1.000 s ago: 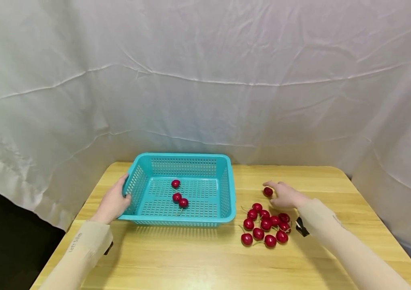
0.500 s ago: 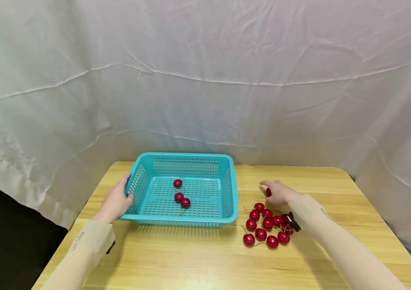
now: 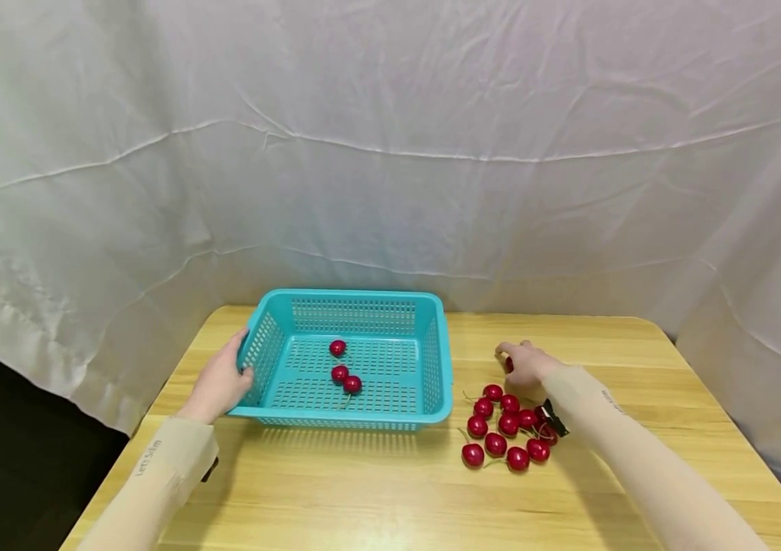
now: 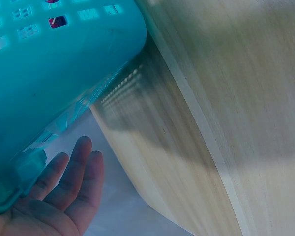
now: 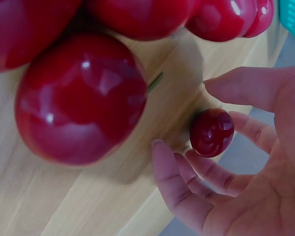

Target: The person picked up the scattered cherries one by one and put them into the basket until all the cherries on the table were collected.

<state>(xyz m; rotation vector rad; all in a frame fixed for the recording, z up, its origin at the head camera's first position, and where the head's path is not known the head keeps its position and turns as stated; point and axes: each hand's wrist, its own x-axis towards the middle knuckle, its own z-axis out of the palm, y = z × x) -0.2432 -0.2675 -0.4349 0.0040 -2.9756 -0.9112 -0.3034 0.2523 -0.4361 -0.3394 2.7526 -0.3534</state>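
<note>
My left hand [image 3: 220,383] grips the left wall of the turquoise perforated basket [image 3: 356,415], thumb inside the rim. From below, the left wrist view shows its fingers [image 4: 71,177] extended outside the basket, clear of the wall; the thumb is hidden there. My right hand [image 5: 255,191] surrounds a single dark red cherry [image 5: 211,132] on the table, fingers loosely bent. A gap shows between its thumb and that cherry. In the head view this hand partly covers the cherry. A cluster of cherries [image 3: 508,425], some with green stems, lies nearer than the right hand.
Three cherries [image 3: 339,374] lie on the basket floor. The wooden table [image 3: 363,490] has its far edge close behind the basket. A pale cloth [image 3: 390,207] hangs behind and along the sides.
My right hand has moved slightly left, round the single cherry, which its fingers now cover more. The left hand stays on the basket. The whole scene shifted slightly right in the head view.
</note>
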